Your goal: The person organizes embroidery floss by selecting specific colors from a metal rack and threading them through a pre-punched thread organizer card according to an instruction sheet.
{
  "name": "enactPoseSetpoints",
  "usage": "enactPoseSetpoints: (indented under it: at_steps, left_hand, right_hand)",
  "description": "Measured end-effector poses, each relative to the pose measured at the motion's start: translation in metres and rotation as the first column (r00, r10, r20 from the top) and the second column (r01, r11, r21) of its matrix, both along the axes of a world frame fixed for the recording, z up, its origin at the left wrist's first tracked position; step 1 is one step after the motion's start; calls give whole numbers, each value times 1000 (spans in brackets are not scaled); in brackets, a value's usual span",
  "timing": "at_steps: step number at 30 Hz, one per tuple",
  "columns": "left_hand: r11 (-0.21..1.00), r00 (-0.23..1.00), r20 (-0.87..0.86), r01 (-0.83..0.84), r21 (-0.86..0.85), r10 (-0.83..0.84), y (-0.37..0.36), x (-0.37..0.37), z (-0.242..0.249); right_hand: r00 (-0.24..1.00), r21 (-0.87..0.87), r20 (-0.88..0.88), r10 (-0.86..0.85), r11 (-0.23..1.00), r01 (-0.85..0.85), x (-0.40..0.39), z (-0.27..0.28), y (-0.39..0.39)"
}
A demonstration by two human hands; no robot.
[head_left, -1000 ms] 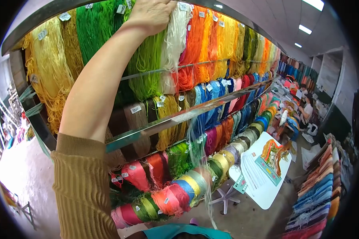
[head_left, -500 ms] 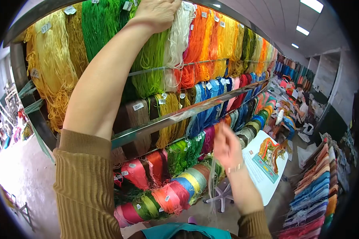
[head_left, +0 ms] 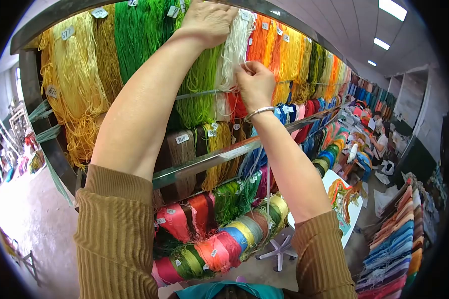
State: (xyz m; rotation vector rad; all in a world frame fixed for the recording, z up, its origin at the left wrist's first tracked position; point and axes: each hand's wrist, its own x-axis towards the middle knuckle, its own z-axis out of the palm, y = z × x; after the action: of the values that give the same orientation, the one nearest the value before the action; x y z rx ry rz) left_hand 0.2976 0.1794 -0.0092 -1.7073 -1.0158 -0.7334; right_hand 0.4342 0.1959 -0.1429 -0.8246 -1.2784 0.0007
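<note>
A white thread skein (head_left: 233, 52) hangs on the top row of the rack, between bright green and orange skeins. My left hand (head_left: 210, 22) is up at its top end, back toward me, with the fingers curled over at the skein; their tips are hidden. Lower on the skein's right side, my right hand (head_left: 257, 85) is closed in a pinch on white thread. A bracelet (head_left: 261, 112) circles the right wrist. Pale loose strands (head_left: 268, 182) hang below the right hand, in front of the lower rows.
A metal rail (head_left: 209, 164) crosses the rack beneath the hands. Rolled bundles of coloured thread (head_left: 219, 249) lie lower down. At right are a white table (head_left: 351, 224) with a colourful piece, a chair base (head_left: 279, 253) and more hanging skeins (head_left: 391, 239). A person (head_left: 380, 142) sits farther back.
My right hand has risen from beside the lower rows to the white skein and now pinches its thread. The left hand stays at the skein's top; the view has shifted slightly.
</note>
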Motion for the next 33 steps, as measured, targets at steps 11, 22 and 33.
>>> enactPoseSetpoints:
  at_steps: [11, 22, 33]
  left_hand:
    - [1000, 1000, -9, 8, -14, -8, -3, 0, 0]
    - [1000, 1000, 20, 21, 9, -21, -5, 1, -1]
    - [995, 997, -48, -51, 90, 55, 4, -1, -6]
  right_hand:
    - [558, 170, -393, 731, 654, -737, 20, 2, -39]
    - [320, 63, -466, 825, 392, -918, 13, 4, -60]
    - [827, -297, -148, 542, 773, -560, 21, -100, -155]
